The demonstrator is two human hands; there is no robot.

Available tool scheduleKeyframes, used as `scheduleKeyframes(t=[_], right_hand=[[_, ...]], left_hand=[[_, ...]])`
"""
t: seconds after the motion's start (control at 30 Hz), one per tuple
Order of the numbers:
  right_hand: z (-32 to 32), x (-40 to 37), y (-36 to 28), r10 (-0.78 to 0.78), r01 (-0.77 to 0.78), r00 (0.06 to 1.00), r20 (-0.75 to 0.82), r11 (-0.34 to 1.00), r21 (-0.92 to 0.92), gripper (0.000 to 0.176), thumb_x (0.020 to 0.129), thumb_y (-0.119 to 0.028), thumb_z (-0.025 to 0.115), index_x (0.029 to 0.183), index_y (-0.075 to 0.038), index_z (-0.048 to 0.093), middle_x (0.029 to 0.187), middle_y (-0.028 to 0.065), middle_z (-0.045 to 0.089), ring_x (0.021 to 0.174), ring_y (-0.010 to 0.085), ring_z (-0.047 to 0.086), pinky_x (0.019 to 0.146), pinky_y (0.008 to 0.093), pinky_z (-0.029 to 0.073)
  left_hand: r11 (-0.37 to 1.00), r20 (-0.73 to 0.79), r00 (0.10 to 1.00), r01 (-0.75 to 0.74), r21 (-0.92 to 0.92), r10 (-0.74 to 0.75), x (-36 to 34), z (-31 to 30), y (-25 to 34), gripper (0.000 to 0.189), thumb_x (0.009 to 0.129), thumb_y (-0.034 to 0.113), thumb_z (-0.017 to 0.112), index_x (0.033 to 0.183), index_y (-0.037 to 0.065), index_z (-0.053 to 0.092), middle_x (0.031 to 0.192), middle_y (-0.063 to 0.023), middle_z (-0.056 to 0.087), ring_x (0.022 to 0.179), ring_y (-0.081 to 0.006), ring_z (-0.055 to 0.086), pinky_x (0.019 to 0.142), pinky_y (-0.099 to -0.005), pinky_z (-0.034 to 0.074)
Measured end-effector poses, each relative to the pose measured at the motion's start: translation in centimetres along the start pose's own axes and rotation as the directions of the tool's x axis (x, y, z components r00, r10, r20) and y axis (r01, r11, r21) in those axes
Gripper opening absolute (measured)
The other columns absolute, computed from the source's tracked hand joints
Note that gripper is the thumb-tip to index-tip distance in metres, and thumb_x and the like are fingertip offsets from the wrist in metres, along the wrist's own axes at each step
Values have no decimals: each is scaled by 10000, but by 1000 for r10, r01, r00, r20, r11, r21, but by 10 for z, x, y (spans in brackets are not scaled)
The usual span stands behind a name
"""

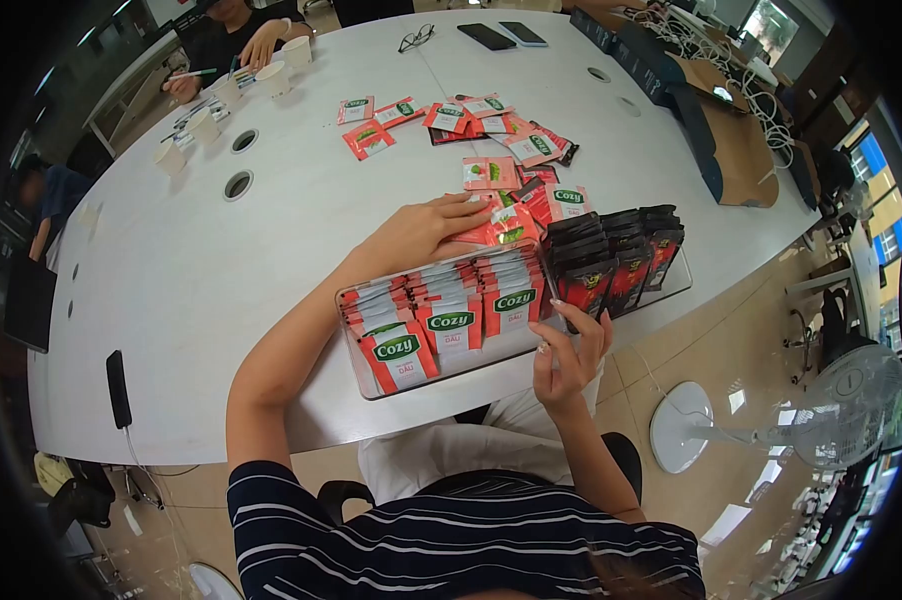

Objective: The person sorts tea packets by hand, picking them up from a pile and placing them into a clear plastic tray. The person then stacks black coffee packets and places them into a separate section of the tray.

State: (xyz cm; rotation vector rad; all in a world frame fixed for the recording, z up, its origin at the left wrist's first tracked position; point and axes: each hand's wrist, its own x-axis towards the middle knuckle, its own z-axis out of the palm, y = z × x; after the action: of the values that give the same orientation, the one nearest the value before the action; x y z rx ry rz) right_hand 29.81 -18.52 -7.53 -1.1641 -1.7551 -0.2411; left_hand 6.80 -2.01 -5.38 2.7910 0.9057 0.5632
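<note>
As left fingers (468,210) lie outstretched on sachets (515,226), right fingers (577,316) at tray edge (476,372), grip unclear

Top (511,535): dark navy, thin white stripes running across. Left sleeve (276,515): short, same striped cloth, hem well back from the left hand (441,225), above the elbow. Trousers (411,460): off-white, seen below the right hand (571,358). Nails (543,348) of that hand: glossy, thumbnail with a small sparkle.

White table (196,330): clear tray (471,371), loose sachets (489,174), two phones (486,37), eyeglasses (416,38), paper cups (272,80), cardboard (736,150).
</note>
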Motion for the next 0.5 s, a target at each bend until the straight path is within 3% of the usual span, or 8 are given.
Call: scheduleKeyframes(t=[0.13, 0.23, 0.33, 0.5], right_hand=[[1, -1, 0, 4, -4, 1000, 10, 1000, -13, 212, 802, -202, 541, 895, -114, 710, 1139, 72, 609, 988, 207, 561, 1083, 413, 229], [1, 0, 0, 1, -1, 1000, 11, 1000, -21, 214, 809, -206, 534, 893, -114, 707, 1140, 73, 609, 993, 205, 561, 1083, 413, 228], [1, -1, 0, 0, 0, 1000, 15, 1000, -26, 215, 813, -208, 530, 892, -113, 706, 1140, 73, 609, 996, 204, 561, 1084, 414, 227], [1, -1, 1, -5, 5, 1000, 14, 1000, -27, 217, 814, -205, 526, 885, -104, 705, 1137, 75, 609, 1007, 202, 557, 1084, 415, 226]], left_hand=[[990, 2, 1000, 10, 139, -10, -2, 3, -1, 459, 920, 321, 536, 1355, 183, 490, 1413, -33, 459, 1242, -297, 489, 924, -385, 501], [991, 30, 999, 17, 130, -21, 4, -11, 18, 455, 939, 340, 498, 1364, 178, 476, 1403, -27, 473, 1229, -286, 503, 891, -370, 519], [964, 70, 996, -65, 257, 48, 6, -5, 8, 463, 953, 361, 468, 1373, 168, 462, 1404, -16, 473, 1217, -284, 513, 893, -365, 517], [976, -1, 1000, -12, 217, 13, 2, 9, -3, 434, 956, 351, 465, 1337, 147, 503, 1379, -12, 501, 1221, -258, 516, 891, -361, 517]])
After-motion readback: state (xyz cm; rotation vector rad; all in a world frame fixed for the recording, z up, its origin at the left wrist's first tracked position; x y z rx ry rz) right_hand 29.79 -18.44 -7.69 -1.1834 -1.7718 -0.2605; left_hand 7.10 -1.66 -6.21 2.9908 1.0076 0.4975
